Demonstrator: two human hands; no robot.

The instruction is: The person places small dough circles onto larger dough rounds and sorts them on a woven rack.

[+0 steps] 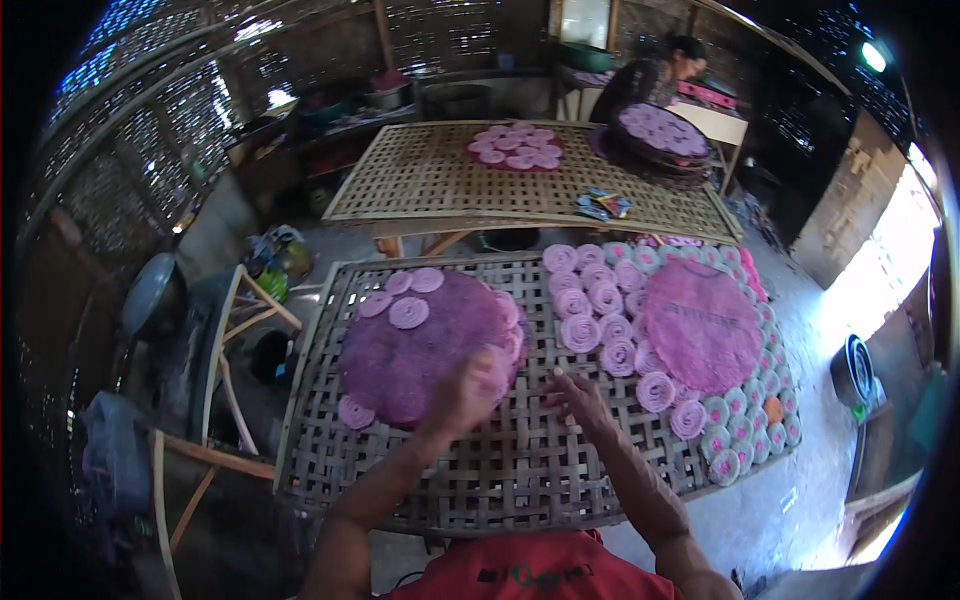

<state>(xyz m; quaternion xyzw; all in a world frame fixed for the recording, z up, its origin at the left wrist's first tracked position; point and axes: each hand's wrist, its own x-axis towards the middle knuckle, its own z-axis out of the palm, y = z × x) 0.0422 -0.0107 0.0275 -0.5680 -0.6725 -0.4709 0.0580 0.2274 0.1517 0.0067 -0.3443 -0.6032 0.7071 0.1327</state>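
On a woven bamboo rack [525,480] lies a round purple cloth [397,352] with pink coiled discs near its edges. My left hand [472,394] is over the cloth's right part, at a pink disc [495,367]; blur hides whether its fingers hold it. Just right of the cloth, my right hand [576,397] hovers over the bare weave with fingers apart and nothing in them. Rows of pink coiled discs [580,333] cover the rack farther right. Beside them a second round pink cloth [701,326] overlaps discs, and greenish-white discs with pink centres [739,427] line the rack's right end.
A second bamboo rack [427,180] stands beyond, with a disc-covered round cloth [517,146], small packets [602,203] and a stack of round trays [660,142]. Another person [645,82] is behind it. Wooden frames [225,345] stand at left; a metal basin [853,371] is at right.
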